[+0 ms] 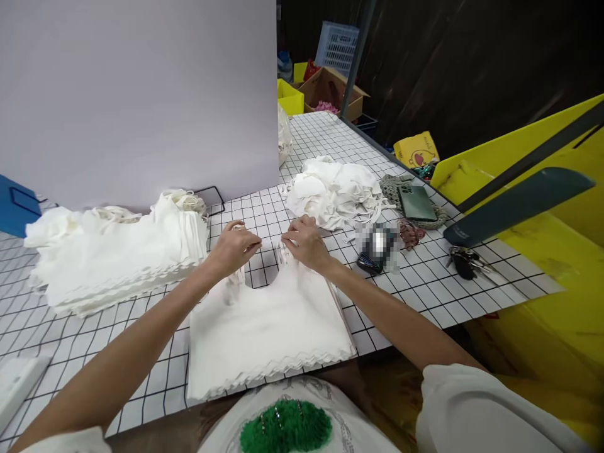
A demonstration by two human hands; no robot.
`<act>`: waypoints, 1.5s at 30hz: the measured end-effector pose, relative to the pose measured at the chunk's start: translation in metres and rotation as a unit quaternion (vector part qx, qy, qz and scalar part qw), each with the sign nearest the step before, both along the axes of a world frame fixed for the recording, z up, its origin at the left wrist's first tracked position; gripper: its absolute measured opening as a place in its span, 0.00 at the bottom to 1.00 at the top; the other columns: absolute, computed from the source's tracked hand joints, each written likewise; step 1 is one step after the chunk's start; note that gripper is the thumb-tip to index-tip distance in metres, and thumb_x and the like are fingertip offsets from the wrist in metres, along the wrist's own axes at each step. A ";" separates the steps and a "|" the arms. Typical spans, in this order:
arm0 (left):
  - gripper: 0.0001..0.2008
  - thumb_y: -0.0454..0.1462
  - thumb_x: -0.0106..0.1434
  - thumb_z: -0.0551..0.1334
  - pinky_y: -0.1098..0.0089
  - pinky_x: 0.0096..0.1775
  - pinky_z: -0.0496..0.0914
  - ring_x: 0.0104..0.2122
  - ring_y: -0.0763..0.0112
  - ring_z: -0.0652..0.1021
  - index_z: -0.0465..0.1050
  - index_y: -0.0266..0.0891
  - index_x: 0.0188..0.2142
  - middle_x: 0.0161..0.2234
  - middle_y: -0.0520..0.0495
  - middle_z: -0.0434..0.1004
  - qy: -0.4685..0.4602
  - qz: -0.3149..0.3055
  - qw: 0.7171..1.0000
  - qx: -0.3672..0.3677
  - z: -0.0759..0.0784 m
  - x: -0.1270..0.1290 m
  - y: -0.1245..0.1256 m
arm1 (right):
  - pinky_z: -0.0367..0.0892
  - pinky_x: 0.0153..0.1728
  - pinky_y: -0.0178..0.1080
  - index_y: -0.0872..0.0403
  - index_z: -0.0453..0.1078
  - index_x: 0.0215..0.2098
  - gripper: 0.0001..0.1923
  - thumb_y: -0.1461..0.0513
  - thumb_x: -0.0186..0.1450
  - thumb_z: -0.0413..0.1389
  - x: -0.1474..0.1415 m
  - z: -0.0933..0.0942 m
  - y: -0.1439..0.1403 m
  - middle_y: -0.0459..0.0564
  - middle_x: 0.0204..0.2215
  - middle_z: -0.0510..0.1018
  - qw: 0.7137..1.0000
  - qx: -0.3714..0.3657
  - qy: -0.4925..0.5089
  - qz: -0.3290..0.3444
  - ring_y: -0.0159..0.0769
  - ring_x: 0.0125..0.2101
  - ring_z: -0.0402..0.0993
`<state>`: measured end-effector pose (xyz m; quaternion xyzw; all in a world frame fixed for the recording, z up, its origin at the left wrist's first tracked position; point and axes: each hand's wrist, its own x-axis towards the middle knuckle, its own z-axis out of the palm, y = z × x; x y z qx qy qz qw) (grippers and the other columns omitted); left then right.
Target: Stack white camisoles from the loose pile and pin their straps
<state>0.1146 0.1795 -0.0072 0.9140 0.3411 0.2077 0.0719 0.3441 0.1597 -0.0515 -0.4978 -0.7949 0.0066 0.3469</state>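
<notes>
Your left hand (234,247) and right hand (304,242) pinch the straps of the soft white scalloped-edged cloth stack (267,333) with closed fingers.

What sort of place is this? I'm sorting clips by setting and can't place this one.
Probably a small garment or bag workshop. Both hands work at a neat stack of white fabric pieces on a grid-patterned table, with a second stack, a loose heap, and crates and boxes behind.

Blurred obj (377,246) by keys (467,262); white box (16,384) cut off at edge
</notes>
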 end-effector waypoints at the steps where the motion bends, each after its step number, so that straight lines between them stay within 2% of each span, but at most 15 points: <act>1: 0.14 0.39 0.69 0.56 0.51 0.55 0.67 0.28 0.67 0.78 0.80 0.40 0.33 0.29 0.47 0.82 -0.021 0.024 0.999 -0.001 0.004 -0.007 -0.014 | 0.59 0.43 0.47 0.54 0.77 0.28 0.11 0.65 0.68 0.56 0.003 0.000 -0.005 0.51 0.28 0.75 0.999 0.032 0.012 0.006 0.42 0.38 0.64; 4: 0.13 0.42 0.68 0.58 0.60 0.38 0.75 0.27 0.65 0.79 0.82 0.41 0.37 0.29 0.46 0.82 -0.097 0.113 0.985 -0.091 0.007 -0.024 -0.058 | 0.61 0.41 0.44 0.54 0.74 0.30 0.10 0.67 0.68 0.54 0.011 0.001 -0.020 0.48 0.23 0.73 0.993 0.100 0.052 0.026 0.39 0.33 0.65; 7: 0.14 0.45 0.64 0.63 0.65 0.29 0.76 0.24 0.68 0.78 0.83 0.41 0.42 0.30 0.47 0.81 -0.190 0.188 0.931 -0.247 0.006 -0.032 -0.097 | 0.62 0.42 0.44 0.53 0.72 0.33 0.08 0.68 0.66 0.53 0.013 0.006 -0.031 0.47 0.23 0.73 0.988 0.128 0.080 0.037 0.39 0.32 0.66; 12: 0.14 0.49 0.61 0.67 0.61 0.43 0.79 0.36 0.64 0.80 0.84 0.42 0.36 0.33 0.45 0.80 -0.329 0.218 0.828 -0.399 0.009 -0.032 -0.140 | 0.64 0.43 0.46 0.53 0.70 0.35 0.06 0.67 0.65 0.51 0.014 0.005 -0.039 0.49 0.26 0.75 0.987 0.123 0.098 0.038 0.41 0.33 0.67; 17: 0.17 0.47 0.56 0.72 0.56 0.47 0.78 0.34 0.65 0.82 0.84 0.41 0.42 0.38 0.43 0.84 -0.439 0.254 0.736 -0.449 0.013 -0.023 -0.158 | 0.65 0.50 0.51 0.53 0.72 0.36 0.07 0.65 0.64 0.52 0.022 0.007 -0.049 0.55 0.34 0.77 0.994 -0.021 0.092 0.047 0.46 0.41 0.71; 19: 0.19 0.45 0.51 0.75 0.58 0.42 0.79 0.31 0.64 0.82 0.84 0.39 0.41 0.33 0.44 0.84 -0.438 0.276 0.740 -0.430 0.015 -0.016 -0.160 | 0.62 0.56 0.54 0.54 0.74 0.44 0.12 0.64 0.64 0.53 0.021 0.018 -0.059 0.57 0.45 0.79 0.982 -0.120 0.106 0.103 0.48 0.51 0.71; 21: 0.16 0.43 0.50 0.76 0.60 0.38 0.79 0.30 0.63 0.82 0.84 0.38 0.36 0.30 0.44 0.84 -0.433 0.268 0.756 -0.413 0.019 -0.005 -0.158 | 0.60 0.60 0.55 0.50 0.71 0.55 0.19 0.61 0.66 0.55 0.013 0.032 -0.072 0.54 0.55 0.76 0.943 -0.234 0.138 0.190 0.47 0.60 0.66; 24: 0.14 0.44 0.51 0.76 0.61 0.39 0.79 0.31 0.63 0.82 0.83 0.38 0.34 0.32 0.44 0.84 -0.441 0.218 0.766 -0.414 0.026 0.012 -0.155 | 0.67 0.56 0.51 0.49 0.73 0.54 0.19 0.54 0.67 0.59 -0.005 0.051 -0.089 0.52 0.50 0.79 0.869 -0.347 0.217 0.279 0.43 0.55 0.72; 26: 0.15 0.45 0.54 0.74 0.58 0.43 0.80 0.33 0.62 0.83 0.83 0.39 0.37 0.35 0.44 0.85 -0.446 0.193 0.757 -0.436 0.030 0.020 -0.152 | 0.71 0.49 0.46 0.52 0.79 0.44 0.14 0.53 0.66 0.60 -0.014 0.056 -0.094 0.50 0.39 0.82 0.853 -0.353 0.270 0.274 0.40 0.43 0.78; 29: 0.16 0.44 0.53 0.75 0.56 0.44 0.80 0.34 0.59 0.84 0.82 0.38 0.37 0.33 0.44 0.85 -0.446 0.190 0.737 -0.471 0.030 0.026 -0.146 | 0.73 0.40 0.42 0.54 0.80 0.33 0.11 0.55 0.64 0.62 -0.013 0.053 -0.094 0.48 0.30 0.81 0.860 -0.319 0.327 0.226 0.36 0.33 0.77; 33: 0.15 0.45 0.50 0.76 0.57 0.40 0.80 0.28 0.62 0.83 0.80 0.36 0.31 0.27 0.45 0.83 -0.455 0.195 0.717 -0.491 0.020 0.033 -0.136 | 0.74 0.38 0.40 0.53 0.81 0.34 0.08 0.57 0.62 0.64 -0.004 0.048 -0.092 0.48 0.31 0.83 0.843 -0.333 0.366 0.212 0.35 0.34 0.79; 36: 0.14 0.46 0.55 0.73 0.57 0.42 0.79 0.31 0.63 0.82 0.81 0.37 0.33 0.30 0.45 0.83 -0.451 0.171 0.719 -0.500 0.012 0.038 -0.128 | 0.74 0.37 0.40 0.53 0.80 0.33 0.08 0.56 0.61 0.65 0.002 0.048 -0.091 0.48 0.30 0.83 0.839 -0.340 0.378 0.195 0.35 0.33 0.79; 38: 0.13 0.45 0.58 0.71 0.57 0.45 0.78 0.36 0.62 0.82 0.81 0.38 0.36 0.34 0.44 0.83 -0.423 0.162 0.748 -0.486 0.006 0.041 -0.123 | 0.74 0.34 0.39 0.54 0.79 0.31 0.09 0.56 0.62 0.64 0.008 0.049 -0.086 0.48 0.28 0.81 0.843 -0.340 0.380 0.172 0.34 0.30 0.77; 42: 0.09 0.42 0.59 0.69 0.59 0.45 0.75 0.40 0.62 0.79 0.80 0.41 0.37 0.40 0.44 0.82 -0.301 0.152 0.863 -0.376 -0.017 0.042 -0.114 | 0.75 0.35 0.40 0.54 0.75 0.31 0.09 0.57 0.63 0.63 0.036 0.055 -0.068 0.46 0.26 0.78 0.851 -0.317 0.396 0.135 0.33 0.30 0.76; 45: 0.08 0.41 0.58 0.70 0.59 0.42 0.74 0.38 0.61 0.77 0.78 0.42 0.36 0.36 0.46 0.80 -0.211 0.142 0.923 -0.289 -0.039 0.045 -0.109 | 0.75 0.39 0.43 0.53 0.74 0.32 0.08 0.56 0.63 0.63 0.059 0.060 -0.054 0.45 0.26 0.77 0.872 -0.250 0.410 0.091 0.34 0.31 0.76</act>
